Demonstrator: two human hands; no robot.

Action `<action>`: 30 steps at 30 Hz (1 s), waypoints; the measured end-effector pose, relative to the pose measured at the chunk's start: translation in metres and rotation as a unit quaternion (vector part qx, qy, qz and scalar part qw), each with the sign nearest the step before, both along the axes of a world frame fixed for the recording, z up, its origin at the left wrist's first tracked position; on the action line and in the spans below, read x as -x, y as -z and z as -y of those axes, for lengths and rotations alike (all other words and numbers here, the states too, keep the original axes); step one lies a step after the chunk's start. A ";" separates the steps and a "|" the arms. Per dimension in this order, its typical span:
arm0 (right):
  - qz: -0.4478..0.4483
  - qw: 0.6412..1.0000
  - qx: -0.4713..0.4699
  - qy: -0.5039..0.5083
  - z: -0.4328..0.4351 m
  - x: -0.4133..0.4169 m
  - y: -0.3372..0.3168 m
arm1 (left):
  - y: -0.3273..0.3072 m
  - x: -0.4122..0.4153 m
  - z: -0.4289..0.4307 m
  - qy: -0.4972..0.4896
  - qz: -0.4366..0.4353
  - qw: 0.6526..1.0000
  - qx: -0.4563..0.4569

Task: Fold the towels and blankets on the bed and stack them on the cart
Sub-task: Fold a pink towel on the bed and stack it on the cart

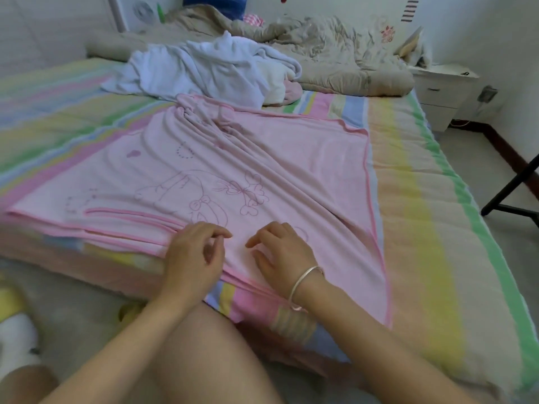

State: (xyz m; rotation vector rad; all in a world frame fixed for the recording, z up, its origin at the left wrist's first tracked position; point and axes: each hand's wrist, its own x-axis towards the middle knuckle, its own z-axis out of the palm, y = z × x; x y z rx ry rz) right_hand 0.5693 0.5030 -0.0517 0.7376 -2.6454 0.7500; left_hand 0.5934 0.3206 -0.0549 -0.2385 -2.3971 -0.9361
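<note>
I am resting my left hand (194,252) and right hand (280,253), fingers loosely curled and gripping nothing, on the near edge of the pink blanket (233,170) lying half-spread on the bed (408,185). I am judging its bunched far corner needs smoothing flat before any fold.

A single wide-angle view from the person's head looks forward and down over the bed (408,199). It sits near: the left hand (194,252) and right hand (281,253) lie low in the middle, close under the lens. Beyond the hands the pink blanket (233,158) stretches away toward the far wall (320,7). Right of the right hand, the floor (481,176) and a nightstand (440,94) curve at the frame's rim.
</note>
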 end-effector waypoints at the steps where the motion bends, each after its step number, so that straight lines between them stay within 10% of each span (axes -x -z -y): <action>1: 0.000 1.000 0.005 -0.017 0.016 0.002 0.000 | 0.000 0.002 0.025 -0.039 -0.008 0.999 0.010; 18: -0.081 0.986 -0.116 -0.085 0.220 0.047 -0.007 | 0.023 0.033 0.272 -0.363 0.079 0.921 0.121; 30: -0.159 0.979 -0.098 -0.081 0.235 0.043 -0.011 | -0.010 0.069 0.329 -0.344 0.124 0.930 0.030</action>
